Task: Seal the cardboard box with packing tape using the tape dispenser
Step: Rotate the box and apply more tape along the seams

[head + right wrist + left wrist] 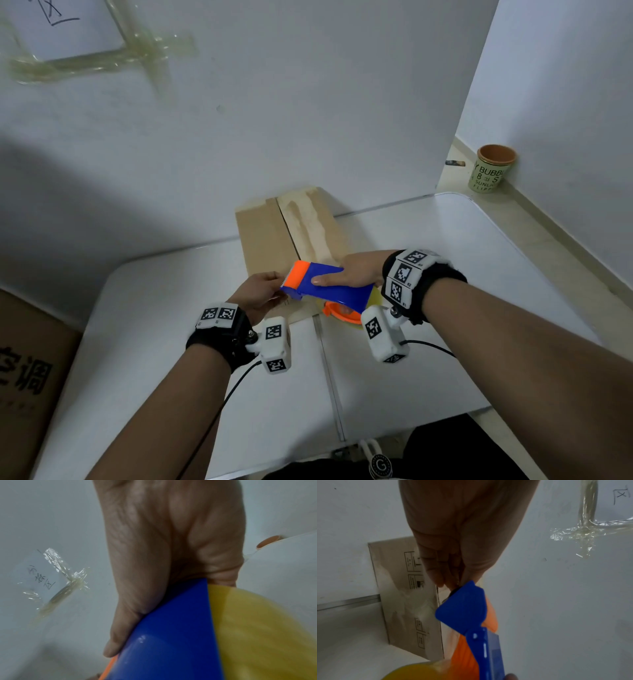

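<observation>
A flat cardboard box [263, 236] lies on the white table [445, 260], its far end against the wall and its flaps closed along a centre seam. My right hand [346, 274] grips the blue and orange tape dispenser [335, 291] just above the box's near end, thumb laid along the blue side [171, 635]. The yellowish tape roll [257, 628] sits under that hand. My left hand [265, 291] meets the dispenser's orange toothed front. In the left wrist view its fingertips [440, 580] pinch the tape end at the blue tip [462, 609], over the box [399, 601]. The clear tape itself is hard to make out.
A green paper cup [491, 168] stands on the floor at the far right beside the wall. A large brown carton [30, 370] stands left of the table. A taped paper note [68, 31] hangs on the wall behind. A seam [329, 377] splits the tabletop.
</observation>
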`<state>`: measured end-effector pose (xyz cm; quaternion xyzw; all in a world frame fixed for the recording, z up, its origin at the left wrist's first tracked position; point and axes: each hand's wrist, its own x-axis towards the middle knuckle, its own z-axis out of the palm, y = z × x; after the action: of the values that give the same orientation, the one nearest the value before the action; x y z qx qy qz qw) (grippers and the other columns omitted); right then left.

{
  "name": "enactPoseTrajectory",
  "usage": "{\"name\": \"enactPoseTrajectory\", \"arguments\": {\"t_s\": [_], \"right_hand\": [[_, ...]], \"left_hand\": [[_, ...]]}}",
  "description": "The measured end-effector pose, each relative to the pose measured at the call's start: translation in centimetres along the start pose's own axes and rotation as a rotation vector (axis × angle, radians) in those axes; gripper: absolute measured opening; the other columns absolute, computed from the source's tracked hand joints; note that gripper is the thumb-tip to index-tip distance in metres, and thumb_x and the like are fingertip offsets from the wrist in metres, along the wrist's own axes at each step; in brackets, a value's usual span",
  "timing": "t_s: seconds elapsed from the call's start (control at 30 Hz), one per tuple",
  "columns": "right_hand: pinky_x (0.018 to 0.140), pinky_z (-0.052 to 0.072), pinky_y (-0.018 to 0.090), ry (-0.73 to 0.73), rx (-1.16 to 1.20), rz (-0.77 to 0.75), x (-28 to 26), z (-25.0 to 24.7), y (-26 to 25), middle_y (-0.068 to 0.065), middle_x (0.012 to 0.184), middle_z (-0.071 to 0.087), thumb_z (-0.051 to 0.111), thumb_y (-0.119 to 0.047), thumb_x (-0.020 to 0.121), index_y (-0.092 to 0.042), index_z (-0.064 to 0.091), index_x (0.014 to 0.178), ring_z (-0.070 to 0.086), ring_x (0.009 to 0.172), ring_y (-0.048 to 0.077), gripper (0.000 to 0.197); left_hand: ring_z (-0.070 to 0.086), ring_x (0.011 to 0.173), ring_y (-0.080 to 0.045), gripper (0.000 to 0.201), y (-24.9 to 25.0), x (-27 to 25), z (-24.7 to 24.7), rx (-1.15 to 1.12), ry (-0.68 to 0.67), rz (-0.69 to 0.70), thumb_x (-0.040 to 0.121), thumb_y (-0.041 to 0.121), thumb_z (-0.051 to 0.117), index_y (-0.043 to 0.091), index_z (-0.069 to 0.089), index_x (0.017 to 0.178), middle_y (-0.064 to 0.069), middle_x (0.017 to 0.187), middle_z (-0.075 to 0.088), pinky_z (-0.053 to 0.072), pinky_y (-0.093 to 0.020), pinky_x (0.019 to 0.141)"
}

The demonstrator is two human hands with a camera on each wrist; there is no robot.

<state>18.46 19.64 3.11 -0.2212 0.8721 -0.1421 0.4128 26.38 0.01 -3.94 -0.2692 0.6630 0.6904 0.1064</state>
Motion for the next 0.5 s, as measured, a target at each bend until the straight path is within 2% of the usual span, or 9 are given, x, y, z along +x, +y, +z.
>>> {"name": "enactPoseTrajectory", "arguments": {"t_s": [0.13,0.2,0.3,0.33,0.4,0.5], "right_hand": [[0.073,0.045,0.027,0.029,-0.136,-0.008,0.4,-0.2,-0.3,0.003,0.080,0.064,0.045,-0.075,0.080,-0.013,0.058,0.079,0.061,0.070,0.018,0.063],[0.078,0.049,0.029,0.030,-0.140,-0.030,0.4,-0.2,-0.6,0.004,0.084,0.067,0.046,-0.073,0.082,-0.010,0.061,0.084,0.064,0.074,0.020,0.064],[0.064,0.044,0.025,0.063,-0.164,-0.050,0.4,0.0,-1.1,0.000,0.070,0.061,0.047,-0.071,0.083,-0.015,0.055,0.071,0.058,0.062,0.015,0.057],[0.065,0.044,0.025,0.066,-0.164,-0.052,0.4,0.0,-1.3,-0.001,0.069,0.060,0.048,-0.070,0.083,-0.016,0.053,0.069,0.057,0.061,0.015,0.056],[0.072,0.047,0.028,0.057,-0.163,-0.057,0.5,-0.2,-1.3,0.000,0.072,0.062,0.049,-0.070,0.083,-0.016,0.053,0.070,0.060,0.067,0.018,0.055],[0.075,0.047,0.029,0.071,-0.207,-0.053,0.3,-0.7,-0.7,0.003,0.078,0.065,0.049,-0.071,0.082,-0.012,0.058,0.077,0.062,0.071,0.020,0.060]], "left_hand": [[0.061,0.075,-0.020,0.011,-0.4,0.2,-0.3,-0.017,0.021,0.060,0.093,0.004,0.053,0.002,0.062,0.087,-0.016,0.084,0.066,0.052,-0.016,0.058],[0.060,0.075,-0.019,0.013,-0.4,0.1,-0.7,-0.021,0.056,0.078,0.094,0.003,0.052,0.001,0.061,0.085,-0.016,0.086,0.065,0.053,-0.016,0.061],[0.060,0.076,-0.019,0.011,-0.5,0.1,-1.3,-0.029,0.089,0.093,0.094,0.003,0.052,0.001,0.061,0.087,-0.016,0.087,0.063,0.054,-0.017,0.064],[0.058,0.076,-0.019,0.010,-0.6,0.1,-1.5,-0.031,0.106,0.097,0.093,0.004,0.054,0.000,0.061,0.088,-0.016,0.087,0.062,0.055,-0.017,0.065],[0.054,0.072,-0.016,0.009,-0.7,-0.2,-2.3,-0.067,0.164,0.101,0.092,0.005,0.056,0.000,0.060,0.086,-0.013,0.080,0.057,0.053,-0.019,0.068],[0.050,0.069,-0.014,0.013,-1.5,-0.8,-4.6,-0.154,0.329,0.095,0.091,0.006,0.060,0.003,0.060,0.078,-0.008,0.075,0.054,0.051,-0.024,0.079]]}}
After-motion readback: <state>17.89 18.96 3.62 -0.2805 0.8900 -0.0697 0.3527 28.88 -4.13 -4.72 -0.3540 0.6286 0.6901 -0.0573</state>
